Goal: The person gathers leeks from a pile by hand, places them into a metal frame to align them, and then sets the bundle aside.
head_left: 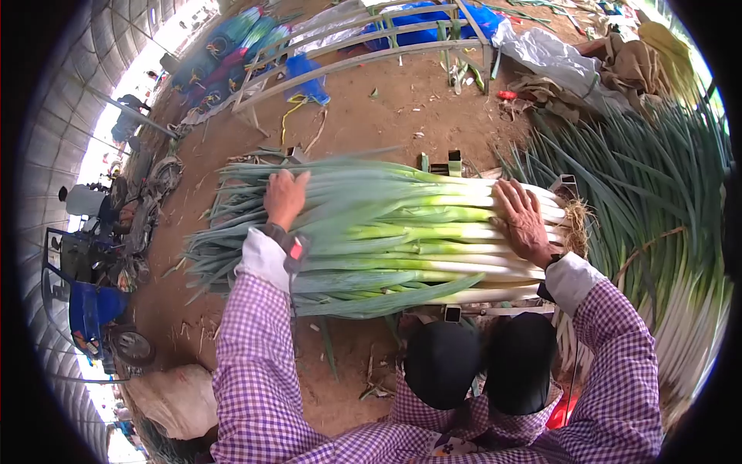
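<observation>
A wide bundle of long green onions (pixel 417 232) lies crosswise in front of me, white root ends on the right and dark green leaves on the left. My left hand (pixel 284 199) is at the far side of the leaves, its fingers curled over them and the thumb to the right. Leaves just right of that hand are smeared by motion. On the white stalks near the roots (pixel 576 224) rests my right hand (pixel 522 220), palm down with fingers stretched out. Square metal tube ends (pixel 452 313) of a stand show around the bundle.
A large heap of green onions (pixel 634 209) lies to the right. Beyond the bundle stands a wooden frame (pixel 371 42) with a blue bag (pixel 307 77). A blue vehicle (pixel 93 313) is at the left, a pale sack (pixel 174 398) at lower left. My knees (pixel 442 363) are close to the stand.
</observation>
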Available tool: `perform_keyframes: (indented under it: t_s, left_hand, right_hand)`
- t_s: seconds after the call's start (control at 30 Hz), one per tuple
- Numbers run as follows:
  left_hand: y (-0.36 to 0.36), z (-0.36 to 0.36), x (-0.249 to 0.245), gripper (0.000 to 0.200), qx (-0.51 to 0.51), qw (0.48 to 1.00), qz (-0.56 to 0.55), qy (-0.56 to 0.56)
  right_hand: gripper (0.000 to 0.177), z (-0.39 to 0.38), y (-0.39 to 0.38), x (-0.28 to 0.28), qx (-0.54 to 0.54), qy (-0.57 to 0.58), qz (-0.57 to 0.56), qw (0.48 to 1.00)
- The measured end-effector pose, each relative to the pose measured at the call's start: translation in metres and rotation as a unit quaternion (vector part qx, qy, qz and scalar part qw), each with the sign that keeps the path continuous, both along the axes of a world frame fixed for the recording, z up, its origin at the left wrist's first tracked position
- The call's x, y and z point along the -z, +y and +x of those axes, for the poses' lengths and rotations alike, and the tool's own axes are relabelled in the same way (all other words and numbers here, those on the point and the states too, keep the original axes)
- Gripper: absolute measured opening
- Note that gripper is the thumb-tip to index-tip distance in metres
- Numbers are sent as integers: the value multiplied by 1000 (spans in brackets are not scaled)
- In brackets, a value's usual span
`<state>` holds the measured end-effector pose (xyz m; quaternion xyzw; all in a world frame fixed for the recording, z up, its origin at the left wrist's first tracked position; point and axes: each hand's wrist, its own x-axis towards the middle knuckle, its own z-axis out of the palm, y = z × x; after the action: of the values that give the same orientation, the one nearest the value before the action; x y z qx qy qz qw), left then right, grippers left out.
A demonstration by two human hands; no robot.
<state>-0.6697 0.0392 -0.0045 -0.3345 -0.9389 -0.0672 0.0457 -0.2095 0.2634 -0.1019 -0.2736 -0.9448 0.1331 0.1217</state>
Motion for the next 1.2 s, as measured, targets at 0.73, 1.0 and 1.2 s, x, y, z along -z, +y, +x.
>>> perform_keyframes:
  t_s: [0.73,1.0,1.2]
  left_hand:
    - [18,123,11,71,325,939,-59,99]
    - [14,121,26,68,319,937,-55,135]
    - [15,123,22,69,311,938,-62,139]
  right_hand:
    - [64,4,2,2,-6,27,14,1000]
    - [67,38,8,-7,-55,19,-23,998]
    - [64,126,-2,-14,-28,-42,7,999]
